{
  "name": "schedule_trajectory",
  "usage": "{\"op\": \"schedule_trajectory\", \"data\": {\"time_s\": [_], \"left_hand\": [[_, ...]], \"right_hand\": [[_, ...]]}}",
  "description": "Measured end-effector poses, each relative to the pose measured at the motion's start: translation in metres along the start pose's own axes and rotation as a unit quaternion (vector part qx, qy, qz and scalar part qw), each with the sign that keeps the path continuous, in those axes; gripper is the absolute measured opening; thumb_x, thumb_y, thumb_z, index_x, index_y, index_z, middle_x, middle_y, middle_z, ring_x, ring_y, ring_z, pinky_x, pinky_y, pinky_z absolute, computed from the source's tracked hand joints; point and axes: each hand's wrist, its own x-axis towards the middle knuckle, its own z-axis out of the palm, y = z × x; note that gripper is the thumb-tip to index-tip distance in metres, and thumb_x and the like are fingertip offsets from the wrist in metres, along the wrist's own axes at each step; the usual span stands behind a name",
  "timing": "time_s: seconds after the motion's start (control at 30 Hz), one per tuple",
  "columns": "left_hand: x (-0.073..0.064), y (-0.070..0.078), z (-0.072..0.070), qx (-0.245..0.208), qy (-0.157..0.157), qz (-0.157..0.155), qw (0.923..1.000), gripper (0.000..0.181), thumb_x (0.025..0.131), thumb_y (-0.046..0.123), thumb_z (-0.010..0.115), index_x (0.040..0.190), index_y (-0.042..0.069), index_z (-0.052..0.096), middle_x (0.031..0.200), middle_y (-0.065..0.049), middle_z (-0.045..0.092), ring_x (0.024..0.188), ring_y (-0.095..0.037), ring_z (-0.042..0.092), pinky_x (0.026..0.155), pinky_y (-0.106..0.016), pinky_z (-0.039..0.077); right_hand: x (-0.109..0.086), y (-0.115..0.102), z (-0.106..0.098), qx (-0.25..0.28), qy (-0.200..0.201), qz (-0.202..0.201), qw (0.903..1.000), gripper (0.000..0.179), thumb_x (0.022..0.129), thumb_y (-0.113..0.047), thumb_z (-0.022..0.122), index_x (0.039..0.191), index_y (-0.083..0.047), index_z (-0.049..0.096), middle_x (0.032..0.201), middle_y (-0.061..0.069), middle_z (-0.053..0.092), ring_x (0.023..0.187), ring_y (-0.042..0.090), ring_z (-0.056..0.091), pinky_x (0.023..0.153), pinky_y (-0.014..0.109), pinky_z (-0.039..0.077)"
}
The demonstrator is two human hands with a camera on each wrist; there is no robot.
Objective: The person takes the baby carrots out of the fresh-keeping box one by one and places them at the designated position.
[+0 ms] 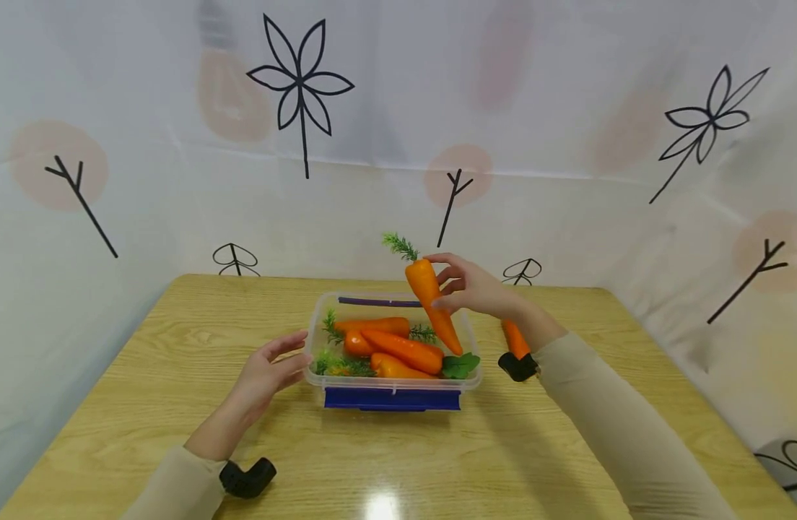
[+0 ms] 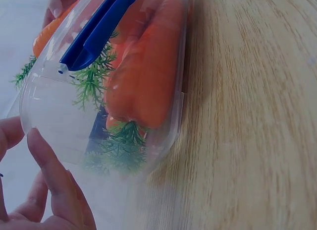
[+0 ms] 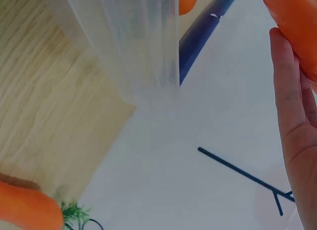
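Carrot [image 1: 429, 292] aslant over the box [image 1: 353, 384], right hand [image 1: 474, 287] gripping

Carrot hung above the box's right part, centre of the head frame; long axis slanted, tuft [image 1: 401, 246] at its upper left, thin tip pointing down and rightward; tip came near a green leaf [image 1: 461, 366] in the box's right corner, contact not certain. Right hand was much the nearer, just right of the carrot; thumb and fingers pinched it by the thick half, so the tip lay below the grip and the tuft above and left of it; the right wrist view showed long fingers laid along the orange side, upper right of that frame.

Right forearm rose from the lower right, sleeve [image 1: 619, 412] slanting up and left; wrist high, palm facing left, fingers reaching across to the carrot.

Left hand [image 1: 268, 372] stood at the box's left end, fingers loosely extended and gripping no carrot; fingertips met the clear wall near a corner in the left wrist view, though how firmly could not be told.

In the box, several other carrots [image 1: 405, 350] lay heaped, mostly lengthwise across the frame; one loose carrot [image 1: 514, 338] rested on the table [image 1: 145, 404], right of the box, partly hidden by the right wrist.
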Motion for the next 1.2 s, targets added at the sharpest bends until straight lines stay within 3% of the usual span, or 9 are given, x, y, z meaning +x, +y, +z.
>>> {"op": "schedule_trajectory", "data": {"time_s": [0.37, 0.9, 1.2], "left_hand": [[0.0, 0.001, -0.001, -0.002, -0.003, 0.002, 1.0, 0.055, 0.089, 0.012, 0.064, 0.138, 0.002, 0.041, 0.136, -0.017, 0.038, 0.094, -0.009, 0.059, 0.083, -0.026, 0.049], [0.0, 0.001, 0.0, 0.011, -0.007, 0.011, 0.9999, 0.054, 0.089, 0.011, 0.064, 0.138, 0.002, 0.042, 0.136, -0.016, 0.038, 0.094, -0.009, 0.058, 0.083, -0.028, 0.049], [0.0, 0.0, 0.0, 0.015, -0.008, 0.016, 0.9997, 0.054, 0.089, 0.011, 0.064, 0.138, 0.002, 0.042, 0.136, -0.016, 0.038, 0.095, -0.01, 0.058, 0.084, -0.028, 0.049]], "right_hand": [[-0.024, 0.008, -0.014, 0.039, 0.045, 0.008, 0.9982, 0.072, 0.085, -0.008, 0.068, 0.144, -0.016, 0.029, 0.114, 0.019, 0.049, 0.098, 0.033, 0.055, 0.075, 0.045, 0.053], [-0.063, 0.036, -0.035, 0.031, 0.085, 0.021, 0.9957, 0.071, 0.087, -0.009, 0.065, 0.146, -0.012, 0.025, 0.117, 0.021, 0.046, 0.088, 0.028, 0.058, 0.074, 0.04, 0.053], [-0.083, 0.048, -0.043, 0.036, 0.111, 0.031, 0.9927, 0.071, 0.088, -0.01, 0.065, 0.145, -0.009, 0.022, 0.117, 0.023, 0.045, 0.092, 0.024, 0.059, 0.076, 0.037, 0.053]]}}
